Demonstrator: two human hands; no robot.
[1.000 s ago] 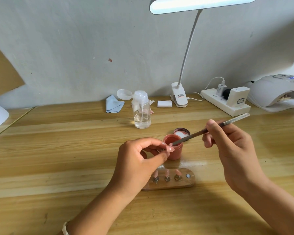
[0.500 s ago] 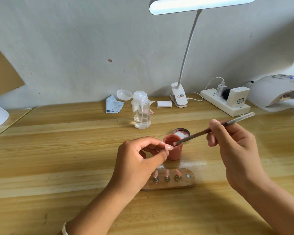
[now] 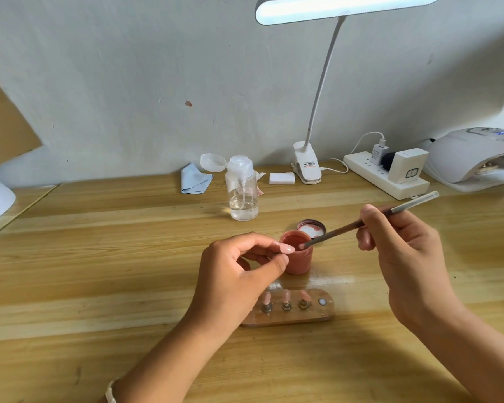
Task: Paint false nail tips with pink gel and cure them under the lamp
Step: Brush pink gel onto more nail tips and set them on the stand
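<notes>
Left hand (image 3: 239, 274) pinches a nail tip (image 3: 287, 249), right hand (image 3: 402, 251) grips the brush (image 3: 344, 228) at the pot (image 3: 298, 263); I'd load lightly and wipe off the excess.

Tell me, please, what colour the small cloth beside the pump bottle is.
Light blue; the cloth shows best in the head view.

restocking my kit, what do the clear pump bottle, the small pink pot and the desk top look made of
The clear round pump bottle looks like glossy transparent plastic: liquid and the pump tube show through. The small pink pot is opaque, gel-smeared; plastic or glass, I cannot tell. The light wooden desk top looks like varnished planks: grain lines, seams, soft sheen.
</notes>
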